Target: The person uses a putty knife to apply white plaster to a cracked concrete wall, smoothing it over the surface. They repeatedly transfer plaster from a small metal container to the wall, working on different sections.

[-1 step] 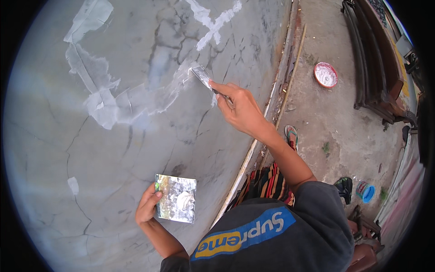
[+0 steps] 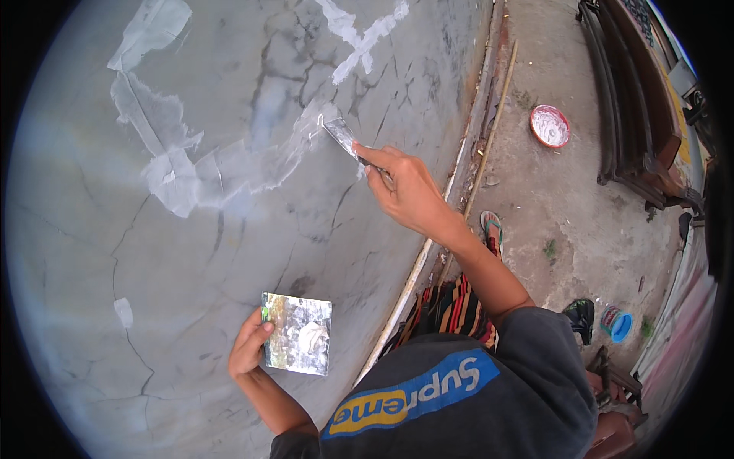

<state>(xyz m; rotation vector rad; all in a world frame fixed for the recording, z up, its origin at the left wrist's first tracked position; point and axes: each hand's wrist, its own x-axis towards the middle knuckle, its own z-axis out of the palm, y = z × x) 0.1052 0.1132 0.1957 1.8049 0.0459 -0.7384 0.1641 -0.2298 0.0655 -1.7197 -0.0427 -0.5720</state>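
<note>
My right hand [image 2: 407, 190] is closed round the handle of a putty knife [image 2: 341, 134]. Its metal blade rests against the grey cracked wall [image 2: 229, 260], at the upper end of a curved band of pale filler [image 2: 245, 170]. In my left hand [image 2: 249, 344] is a flat square board [image 2: 289, 336], gripped at its left edge with the thumb on top. The board's face is smeared, and a lump of white filler [image 2: 312, 337] sits on its right half.
A red-rimmed bowl [image 2: 550, 127] with white paste stands on the concrete floor at the right. Beyond it is a dark wooden bench [image 2: 623, 99]. A long stick [image 2: 498, 115] lies along the wall's foot. Lower right are a blue container [image 2: 618, 324] and a dark shoe [image 2: 581, 320].
My right hand and the putty knife have shifted very slightly down and to the right on the wall. My left hand holds the board in nearly the same place.
</note>
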